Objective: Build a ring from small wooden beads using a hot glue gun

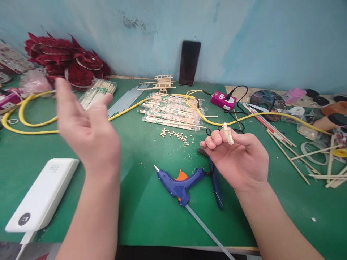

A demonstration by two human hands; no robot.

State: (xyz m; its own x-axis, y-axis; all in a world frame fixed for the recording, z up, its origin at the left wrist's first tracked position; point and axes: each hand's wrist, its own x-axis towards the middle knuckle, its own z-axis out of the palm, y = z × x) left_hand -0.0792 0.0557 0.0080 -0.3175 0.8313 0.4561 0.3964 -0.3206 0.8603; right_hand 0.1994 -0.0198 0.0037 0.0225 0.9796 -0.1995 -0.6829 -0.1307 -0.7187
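Observation:
My left hand (88, 133) is raised above the left of the table. Its fingers point up, thumb apart, slightly blurred, and nothing shows in it. Between the thumb and fingers of my right hand (244, 159) is a small pale wooden piece (228, 134), seemingly made of short bits. Below and left of that hand lies a blue hot glue gun (179, 183) with an orange trigger (181, 176) and a clear glue stick (206, 227) in its rear. Blue-handled pliers (216, 186) rest beside it, partly hidden by my right hand. Tiny cut wooden bits (177, 136) are scattered beyond the gun.
Wrapped chopsticks (173, 112) lie mid-table before a small wooden cart model (163, 83). A phone (189, 63) leans on the wall. A yellow cable (252, 116) crosses to a purple power strip (223, 100). A white power bank (43, 195) is at left, loose sticks (288, 157) at right.

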